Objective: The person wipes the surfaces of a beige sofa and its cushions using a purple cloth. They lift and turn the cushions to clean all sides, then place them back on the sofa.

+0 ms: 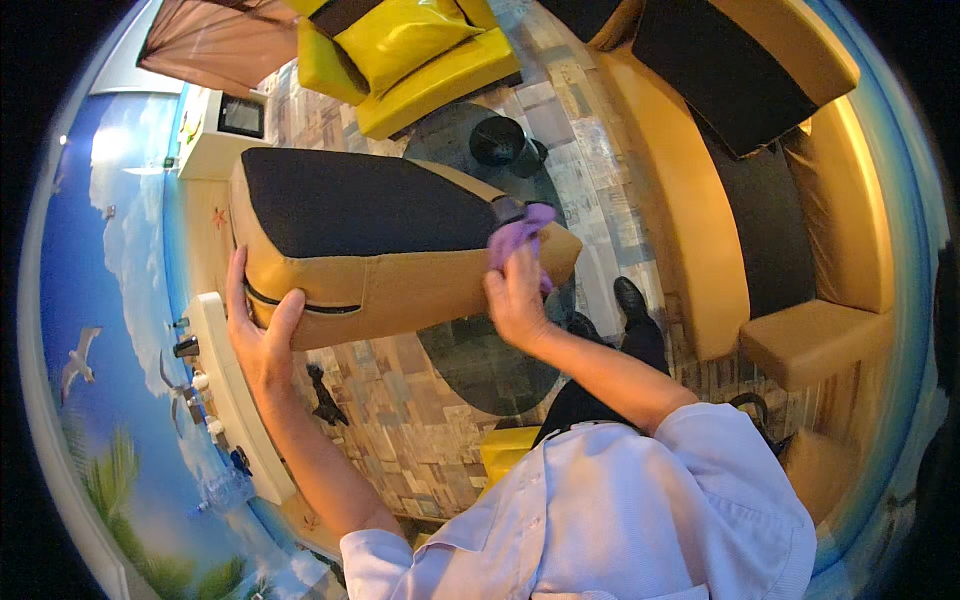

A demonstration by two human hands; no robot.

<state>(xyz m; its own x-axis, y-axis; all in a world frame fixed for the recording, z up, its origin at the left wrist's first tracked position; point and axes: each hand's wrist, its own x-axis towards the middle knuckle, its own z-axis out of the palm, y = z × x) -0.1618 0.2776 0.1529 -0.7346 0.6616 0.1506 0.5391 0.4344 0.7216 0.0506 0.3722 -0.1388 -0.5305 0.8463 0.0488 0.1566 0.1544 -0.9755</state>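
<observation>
A large sofa cushion [420, 270], tan with a black panel on top, is held up in front of me, tilted. My left hand [265, 335] grips its near left corner, thumb on the front side by a dark zip and fingers round the end. At the cushion's right end, my right hand [518, 300] is closed on a purple cloth [520, 235]. The cloth lies bunched against the cushion's edge and is slightly blurred. Beside it, a small dark object [508, 208] shows at the edge; its kind is unclear.
Below the cushion stands a round dark glass table [490, 375] with a black round container [497, 140]. A yellow armchair [430, 60] is beyond; a tan and black sofa [700, 230] runs along the right. A white shelf [235, 400] lines the mural wall at left.
</observation>
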